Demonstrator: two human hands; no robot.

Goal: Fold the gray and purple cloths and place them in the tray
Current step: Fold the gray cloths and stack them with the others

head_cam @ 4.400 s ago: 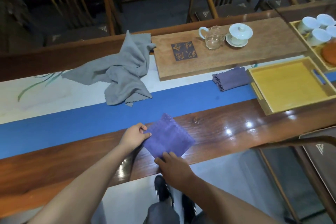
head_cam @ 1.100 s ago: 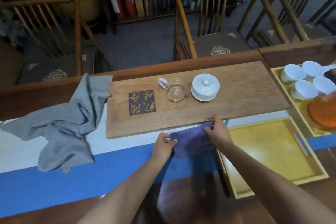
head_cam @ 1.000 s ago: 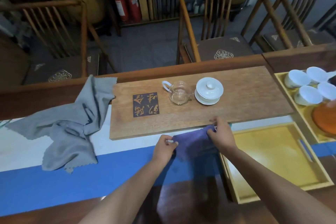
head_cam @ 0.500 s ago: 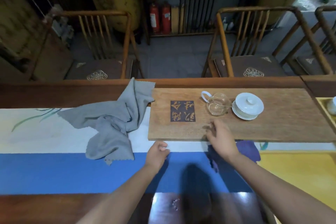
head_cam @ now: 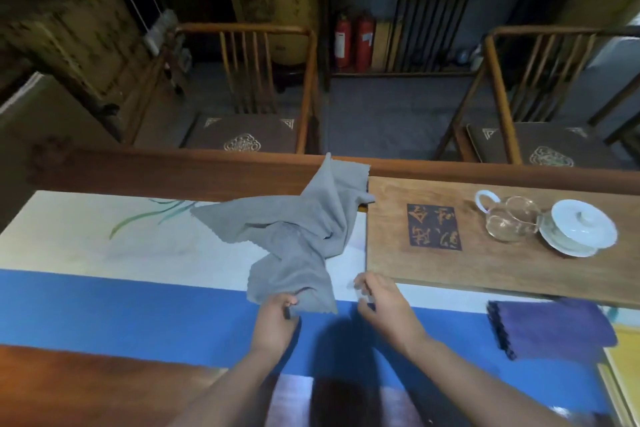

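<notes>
The long wooden worktop (head_cam: 104, 381) with its blue and cream runner fills the view, which has swung left since half a second ago, so the yellow tray (head_cam: 623, 357) now shows only as a sliver at the right edge. The pale wooden tea board (head_cam: 502, 253) lies on the far right side, carrying a clear glass pitcher (head_cam: 509, 222) and a white lidded porcelain cup (head_cam: 578, 227).

The crumpled gray cloth (head_cam: 294, 229) sprawls across the runner, one corner draped over the board's left end, its scalloped lower edge reaching the blue band. The folded purple cloth (head_cam: 550, 326), which the right hand was over earlier, now lies alone just beside the tray, apparently not inside it.

The left hand (head_cam: 275, 322) has moved onto the gray cloth and its grip pinches the lower edge. The right hand (head_cam: 381, 305) hovers just beside that edge with fingers loosely curled, its grip holding nothing.
</notes>
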